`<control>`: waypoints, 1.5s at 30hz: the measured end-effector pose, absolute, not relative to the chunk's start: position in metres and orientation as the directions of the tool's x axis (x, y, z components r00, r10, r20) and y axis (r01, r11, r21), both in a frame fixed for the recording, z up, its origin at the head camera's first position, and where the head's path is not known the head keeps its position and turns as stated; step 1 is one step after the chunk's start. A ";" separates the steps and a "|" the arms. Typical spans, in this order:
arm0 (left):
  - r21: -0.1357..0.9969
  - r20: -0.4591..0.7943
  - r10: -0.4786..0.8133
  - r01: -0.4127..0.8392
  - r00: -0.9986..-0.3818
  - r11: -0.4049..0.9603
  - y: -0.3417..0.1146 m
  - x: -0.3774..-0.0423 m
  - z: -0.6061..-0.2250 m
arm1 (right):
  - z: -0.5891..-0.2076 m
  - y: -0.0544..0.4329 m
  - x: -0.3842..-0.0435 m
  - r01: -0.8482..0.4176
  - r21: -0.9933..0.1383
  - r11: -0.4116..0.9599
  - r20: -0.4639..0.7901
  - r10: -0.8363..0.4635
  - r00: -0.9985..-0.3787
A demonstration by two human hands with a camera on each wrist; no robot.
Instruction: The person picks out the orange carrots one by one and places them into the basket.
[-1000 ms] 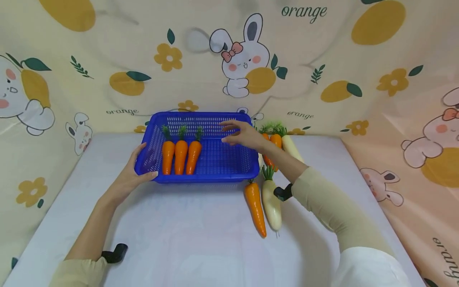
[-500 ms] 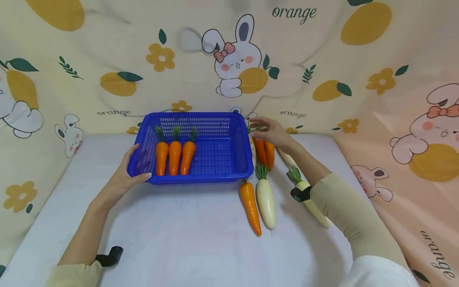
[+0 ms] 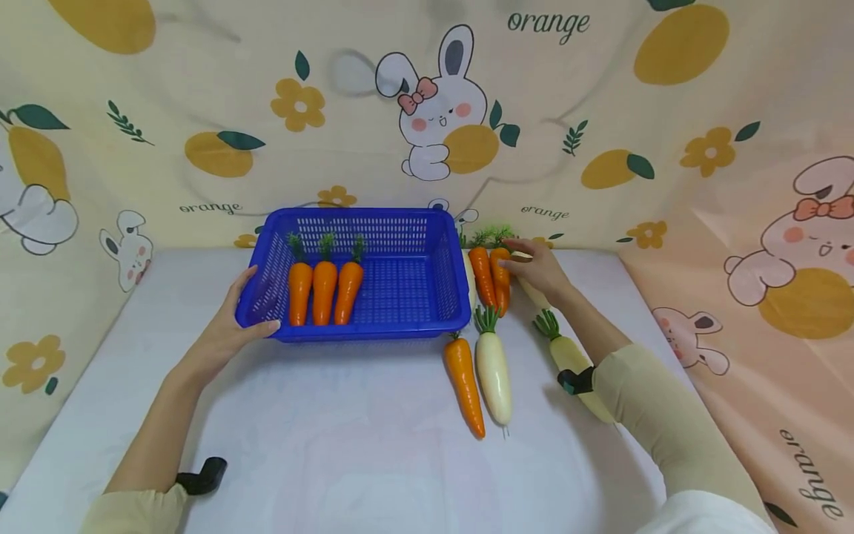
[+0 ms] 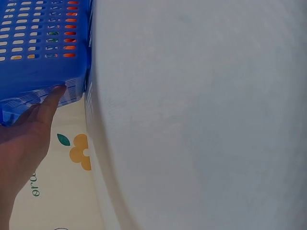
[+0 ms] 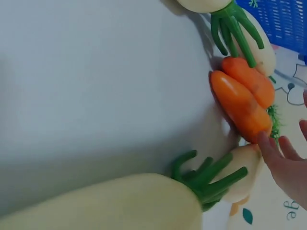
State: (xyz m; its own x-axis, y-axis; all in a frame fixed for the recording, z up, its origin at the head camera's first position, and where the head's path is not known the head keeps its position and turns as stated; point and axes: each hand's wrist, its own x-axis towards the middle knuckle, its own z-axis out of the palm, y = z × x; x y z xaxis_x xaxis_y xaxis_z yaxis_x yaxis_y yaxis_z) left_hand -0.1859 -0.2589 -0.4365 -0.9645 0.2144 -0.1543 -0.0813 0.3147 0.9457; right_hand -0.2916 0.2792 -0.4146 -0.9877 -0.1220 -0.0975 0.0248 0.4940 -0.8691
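Left hand [image 3: 230, 326] grips the left end of the blue basket [image 3: 373, 333] on the bench [image 3: 373, 437], thumb on the near rim, fingers along the side. Three carrots [image 3: 324, 293] sit in a row in its left half, leafy ends back. Right hand [image 3: 543, 270], fingers parted, has a fingertip at the top of an outer carrot [image 3: 500, 274], right of the basket; can't tell any firm hold. Neighbouring carrot [image 3: 480, 271] lies against that one. Nearer me: front carrot [image 3: 465, 382] beside a white radish [image 3: 494, 378].
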 end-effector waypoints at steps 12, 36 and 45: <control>0.948 -0.154 0.212 -0.084 -0.965 0.307 -0.256 -0.186 -0.440 | -0.421 0.282 -0.293 0.122 -0.853 0.507 -0.178 -0.064 -0.982; 0.945 -0.152 0.219 -0.077 -0.964 0.318 -0.259 -0.185 -0.439 | -0.442 0.285 -0.313 0.216 -0.839 0.499 -0.305 -0.102 -0.947; 0.942 -0.157 0.218 -0.079 -0.963 0.327 -0.260 -0.184 -0.437 | -0.429 0.289 -0.306 0.219 -0.889 0.403 -0.294 -0.133 -0.947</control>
State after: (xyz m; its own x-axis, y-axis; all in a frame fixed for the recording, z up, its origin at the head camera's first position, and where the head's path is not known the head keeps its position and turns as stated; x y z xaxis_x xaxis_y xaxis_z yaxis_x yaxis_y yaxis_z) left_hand -0.1845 -0.2600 -0.4368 -0.9634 0.2177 -0.1566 -0.0791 0.3271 0.9417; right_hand -0.3056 0.2890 -0.4294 -0.9467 -0.1327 -0.2936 0.2190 0.4032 -0.8885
